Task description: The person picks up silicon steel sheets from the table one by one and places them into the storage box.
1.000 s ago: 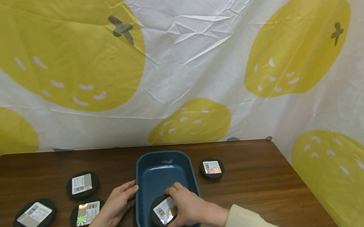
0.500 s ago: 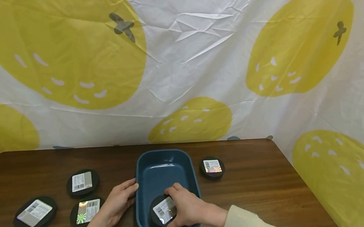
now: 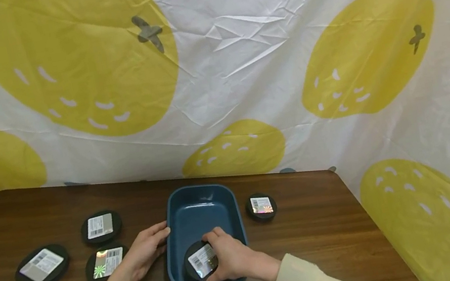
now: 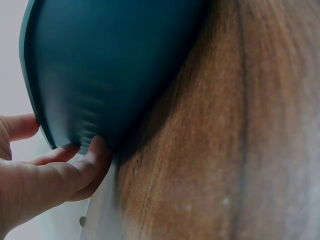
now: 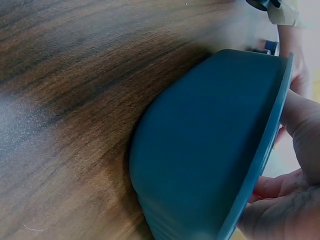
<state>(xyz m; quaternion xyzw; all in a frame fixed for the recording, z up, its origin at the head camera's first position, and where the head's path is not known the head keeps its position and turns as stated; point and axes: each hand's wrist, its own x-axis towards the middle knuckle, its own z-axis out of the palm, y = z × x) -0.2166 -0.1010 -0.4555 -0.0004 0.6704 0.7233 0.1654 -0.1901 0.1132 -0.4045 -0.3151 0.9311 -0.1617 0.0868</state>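
A deep blue rectangular dish (image 3: 203, 219) stands on the table in the head view. At its left rim is my left hand (image 3: 143, 253); in the left wrist view the thumb (image 4: 22, 126) is at the rim and the fingers (image 4: 97, 152) lie against the outer wall, pinching the side. My right hand (image 3: 234, 257) reaches into the near end of the dish and grips a round black disc (image 3: 202, 261) with a white and silver label facing up. In the right wrist view the dish wall (image 5: 200, 145) hides the disc, with the right hand (image 5: 295, 165) over the rim.
Several similar labelled black discs lie on the brown table (image 3: 314, 235): a far-left disc (image 3: 42, 267), a back-left disc (image 3: 101, 227), one disc (image 3: 104, 266) beside the left forearm and another disc (image 3: 261, 207) right of the dish. A lemon-print cloth (image 3: 240, 72) hangs behind.
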